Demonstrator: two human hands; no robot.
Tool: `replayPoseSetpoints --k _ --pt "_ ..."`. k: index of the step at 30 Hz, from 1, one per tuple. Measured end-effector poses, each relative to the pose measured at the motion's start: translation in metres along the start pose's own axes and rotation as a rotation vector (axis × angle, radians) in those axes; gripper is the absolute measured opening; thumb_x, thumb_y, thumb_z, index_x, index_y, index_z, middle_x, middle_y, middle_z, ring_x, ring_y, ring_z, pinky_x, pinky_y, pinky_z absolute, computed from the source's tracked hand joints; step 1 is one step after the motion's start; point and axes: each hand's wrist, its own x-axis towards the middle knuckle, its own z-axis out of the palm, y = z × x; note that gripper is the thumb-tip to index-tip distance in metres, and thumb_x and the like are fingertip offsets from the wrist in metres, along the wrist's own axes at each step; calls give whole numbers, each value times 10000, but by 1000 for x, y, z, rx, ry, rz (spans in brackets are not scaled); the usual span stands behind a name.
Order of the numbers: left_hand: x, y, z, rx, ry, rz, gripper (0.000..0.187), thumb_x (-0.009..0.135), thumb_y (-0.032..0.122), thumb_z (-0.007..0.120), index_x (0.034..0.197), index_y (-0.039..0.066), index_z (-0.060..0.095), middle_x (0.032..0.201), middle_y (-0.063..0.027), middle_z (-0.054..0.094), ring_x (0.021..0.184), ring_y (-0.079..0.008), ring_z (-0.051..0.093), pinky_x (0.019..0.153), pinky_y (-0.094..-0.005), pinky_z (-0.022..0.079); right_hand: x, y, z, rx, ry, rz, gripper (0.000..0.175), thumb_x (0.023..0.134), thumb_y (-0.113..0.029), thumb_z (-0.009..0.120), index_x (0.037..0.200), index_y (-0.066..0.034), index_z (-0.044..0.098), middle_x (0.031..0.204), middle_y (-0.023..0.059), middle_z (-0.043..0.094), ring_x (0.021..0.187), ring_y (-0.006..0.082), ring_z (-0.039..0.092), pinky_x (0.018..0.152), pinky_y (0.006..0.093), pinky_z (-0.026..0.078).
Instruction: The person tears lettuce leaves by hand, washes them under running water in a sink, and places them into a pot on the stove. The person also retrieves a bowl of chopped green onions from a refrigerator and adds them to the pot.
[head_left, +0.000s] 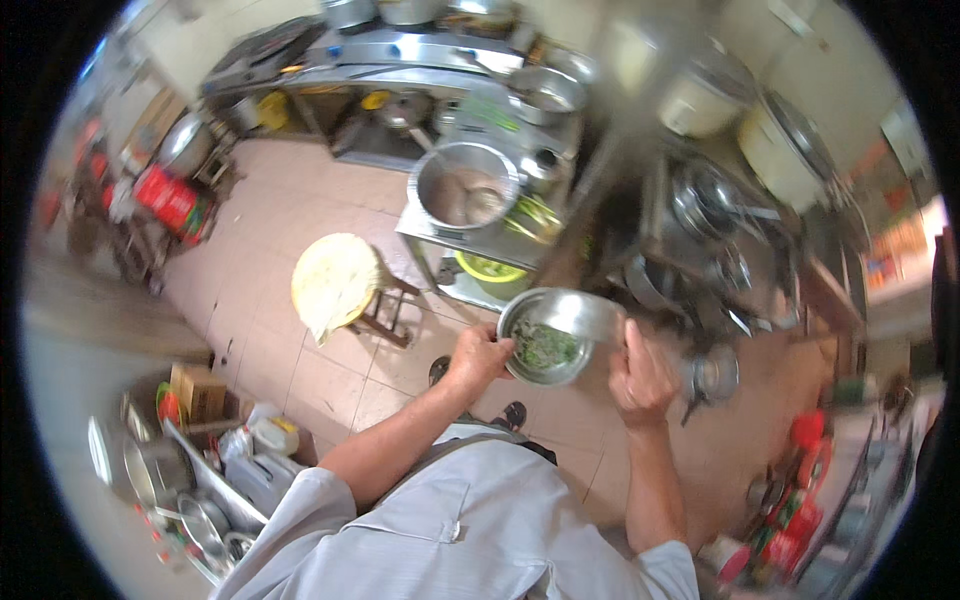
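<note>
My left hand (484, 351) grips the rim of a round metal bowl (547, 379) at its left side. Chopped green herbs (544, 345) lie in the bottom of the bowl. My right hand (643, 371) is closed on the end of a blurred, shiny metal vessel or cleaver-like piece (585, 315) that overlaps the bowl's upper right; its exact kind cannot be told. Beyond the bowl, a large metal pot (463, 223) with brownish liquid and a ladle (486, 204) in it stands on a steel table (480, 244).
Green stalks (536, 217) lie beside the pot. A yellow-green basin (491, 276) sits on the lower shelf. A wooden stool (386, 315) carries a round, cloth-covered thing (336, 281). Pans (705, 202) fill the counter at right; a cooking range (420, 56) stands at the back.
</note>
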Motion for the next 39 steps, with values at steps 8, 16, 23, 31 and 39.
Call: replayPoseSetpoints --k 8,16,23,31,39 --pt "-8 0 -135 -159 236 -39 237 885 60 586 1073 -48 680 888 -92 698 731 -164 691 585 -310 620 78 -110 85 365 -65 24 343 814 70 681 1155 34 669 805 125 679 630 259 657 582 337 542" --pt "-5 0 -289 -458 430 -4 269 867 38 567 1107 -65 633 891 -115 680 687 -162 678 571 -283 619 154 -234 191 790 -140 284 205 876 36 685 1078 42 651 759 82 685 632 126 673 571 268 540" --pt "0 -2 -358 -471 523 -31 292 856 43 574 1116 -90 587 943 -150 661 720 -186 686 563 -291 620 176 -295 263 823 -318 173 253 823 -39 752 889 -42 508 733 88 662 588 170 655 546 310 527" --pt "3 12 -418 -532 634 -41 332 873 31 562 1176 -98 515 1015 -172 662 790 -232 719 606 -320 647 214 -346 309 830 -236 -418 334 765 -70 810 808 -51 479 788 141 657 598 312 640 522 366 509" --pt "43 19 -551 -524 625 -42 310 865 -6 583 1155 -94 519 1004 -188 651 762 -245 716 571 -328 650 231 -434 391 736 -249 -396 303 732 0 776 784 -48 481 821 167 664 629 308 661 527 379 524"
